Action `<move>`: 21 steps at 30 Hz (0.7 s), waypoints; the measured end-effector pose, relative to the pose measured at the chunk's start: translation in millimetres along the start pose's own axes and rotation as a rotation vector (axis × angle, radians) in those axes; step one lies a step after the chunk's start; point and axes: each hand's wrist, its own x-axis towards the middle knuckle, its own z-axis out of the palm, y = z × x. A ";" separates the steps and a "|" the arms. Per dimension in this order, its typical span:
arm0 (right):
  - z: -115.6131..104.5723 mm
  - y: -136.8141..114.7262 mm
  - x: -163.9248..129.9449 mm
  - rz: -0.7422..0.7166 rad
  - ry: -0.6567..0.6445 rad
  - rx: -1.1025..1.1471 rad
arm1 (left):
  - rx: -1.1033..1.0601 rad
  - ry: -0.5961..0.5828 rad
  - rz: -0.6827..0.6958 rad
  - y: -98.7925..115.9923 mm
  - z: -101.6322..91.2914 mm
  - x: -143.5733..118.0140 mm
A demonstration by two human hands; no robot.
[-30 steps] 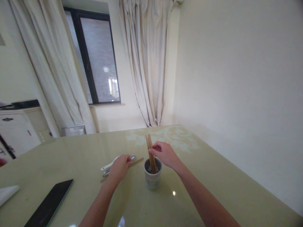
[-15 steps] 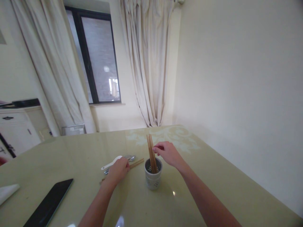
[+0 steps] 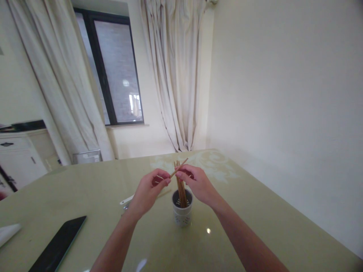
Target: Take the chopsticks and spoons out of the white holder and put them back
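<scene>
Above the holder, a wooden chopstick (image 3: 183, 163) slants up to the right between my hands. My left hand (image 3: 150, 189) pinches its lower end between thumb and fingertips. The thumb and fingers of my right hand (image 3: 196, 180) are closed on it farther up. Several more chopsticks (image 3: 181, 193) stand in a light perforated holder (image 3: 182, 217), just below my right hand. On the table behind my left hand lie a white spoon (image 3: 127, 199), a metal utensil (image 3: 126, 206) and another chopstick (image 3: 164, 193), all partly hidden.
A black tablet-like slab (image 3: 59, 243) lies on the glossy green table (image 3: 159, 249) at the left, with a white object (image 3: 10, 232) beyond it. The wall (image 3: 283, 113) runs along the table's right side. Curtains (image 3: 181, 75) hang at the back.
My left hand has risen from the utensils on the table, bringing up a chopstick. My right hand has shifted slightly left and now meets that chopstick above the holder.
</scene>
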 end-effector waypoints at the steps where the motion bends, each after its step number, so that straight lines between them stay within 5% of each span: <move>1: 2.3 -3.3 -1.1 -0.005 -0.009 0.059 | -0.038 -0.007 0.020 9.0 6.3 -2.4; 5: -2.3 -12.2 -2.8 -0.032 0.064 0.178 | -0.036 0.018 0.079 17.5 15.0 -4.9; 8: -17.4 -13.1 -0.9 -0.064 0.159 0.136 | 0.170 0.049 0.049 -4.8 6.5 0.5; 11: -30.5 -7.3 2.5 -0.082 0.196 0.052 | 0.599 -0.070 -0.059 -39.4 -0.9 3.4; 15: -31.7 7.4 6.1 -0.043 0.146 -0.085 | 0.970 -0.261 -0.195 -76.9 1.1 -2.9; 21: -17.2 24.9 5.7 0.060 -0.003 -0.409 | 1.005 -0.309 -0.240 -93.9 3.9 -11.4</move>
